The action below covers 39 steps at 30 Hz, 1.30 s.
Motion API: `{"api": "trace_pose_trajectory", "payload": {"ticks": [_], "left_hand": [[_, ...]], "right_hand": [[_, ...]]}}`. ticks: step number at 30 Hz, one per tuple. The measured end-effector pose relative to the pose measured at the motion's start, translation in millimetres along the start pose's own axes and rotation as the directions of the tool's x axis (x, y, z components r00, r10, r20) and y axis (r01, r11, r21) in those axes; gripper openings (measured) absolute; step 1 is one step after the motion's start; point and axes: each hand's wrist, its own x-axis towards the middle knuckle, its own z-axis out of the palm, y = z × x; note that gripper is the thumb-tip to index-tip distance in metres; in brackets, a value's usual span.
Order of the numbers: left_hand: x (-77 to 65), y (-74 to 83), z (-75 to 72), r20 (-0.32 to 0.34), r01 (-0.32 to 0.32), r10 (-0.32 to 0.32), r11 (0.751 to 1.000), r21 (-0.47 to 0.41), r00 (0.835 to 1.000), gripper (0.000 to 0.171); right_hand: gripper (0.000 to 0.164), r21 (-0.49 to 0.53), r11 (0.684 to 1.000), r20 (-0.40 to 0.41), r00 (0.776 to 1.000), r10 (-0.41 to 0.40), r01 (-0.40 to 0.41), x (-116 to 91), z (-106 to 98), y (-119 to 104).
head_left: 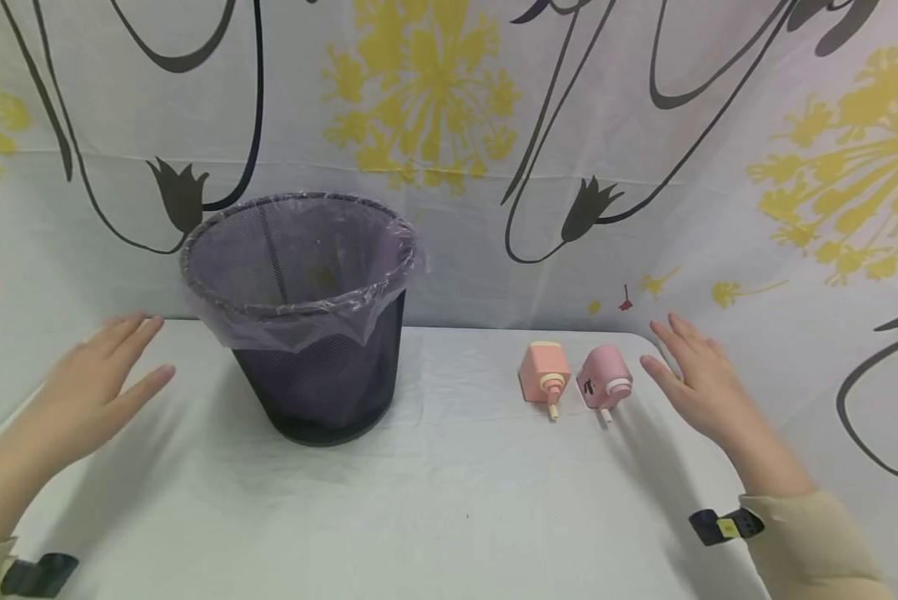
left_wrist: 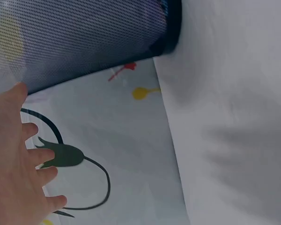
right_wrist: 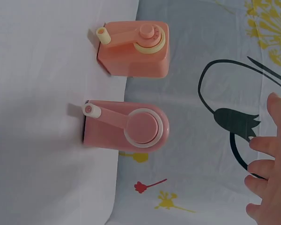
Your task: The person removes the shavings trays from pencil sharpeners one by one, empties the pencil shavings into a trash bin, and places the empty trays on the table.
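My left hand (head_left: 92, 392) hovers over the table's left side, fingers extended and holding nothing. Nearest to it stands a dark mesh wastebasket (head_left: 324, 387), upright, with a clear plastic liner (head_left: 298, 329) folded over its rim. In the left wrist view, the thumb of the left hand (left_wrist: 18, 159) overlaps the basket's outline; contact cannot be told. On the right, my right hand (head_left: 707, 387) is raised with fingers apart, holding nothing. Beside it are two small boxes that look like crank pencil sharpeners: a pink one (right_wrist: 103, 126), closer to the hand, and a peach one (right_wrist: 131, 63).
A white-covered table (head_left: 433, 517) carries these things. Behind it hangs a pale curtain (head_left: 464, 225) with yellow flowers and dark stems, close to the table's back edge. Dark bands (head_left: 726, 527) are worn at both wrists over beige sleeves.
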Motion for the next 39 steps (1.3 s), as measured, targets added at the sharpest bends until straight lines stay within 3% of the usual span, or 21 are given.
{"api": "trace_pose_trajectory", "payload": {"ticks": [7,12,18,21,23,26,30,39], "left_hand": [[0.8,19.0,-5.1,-0.073,-0.048,0.044,0.997,-0.055,0.996,0.058],[-0.9,37.9,-13.3,-0.07,-0.015,0.011,0.998,-0.064,0.998,0.049],[-2.4,55.9,-20.0,-0.049,0.036,-0.036,0.999,-0.005,0.998,0.045],[-3.3,62.9,-21.7,-0.094,0.031,-0.031,1.0,-0.004,0.995,0.041],[-4.1,68.6,-21.9,-0.158,-0.001,0.0,1.0,-0.008,0.987,0.035],[-4.3,77.7,-21.3,-0.281,-0.093,0.09,0.996,0.003,0.955,0.027],[-4.0,90.2,-20.5,-0.414,-0.202,0.199,0.979,0.036,0.888,0.024],[5.4,119.7,-18.5,-0.559,-0.383,0.347,0.922,0.057,0.753,0.052]], "right_hand": [[0.06,0.031,0.999,-0.036,0.999,0.008,-0.007,-3,-1,-9],[0.058,0.057,0.998,-0.069,0.997,0.018,-0.014,-4,-2,-17],[0.055,0.08,0.997,-0.116,0.993,0.017,-0.007,-5,-3,-24],[0.054,0.087,0.996,-0.138,0.99,0.018,-0.006,-5,-3,-27],[0.053,0.094,0.996,-0.149,0.988,0.024,-0.01,-6,-4,-30],[0.053,0.103,0.995,-0.165,0.986,0.033,-0.016,-6,-5,-36],[0.052,0.106,0.994,-0.182,0.983,0.031,-0.012,-5,-4,-44],[0.051,0.112,0.993,-0.209,0.977,0.05,-0.027,0,-5,-54]]}}
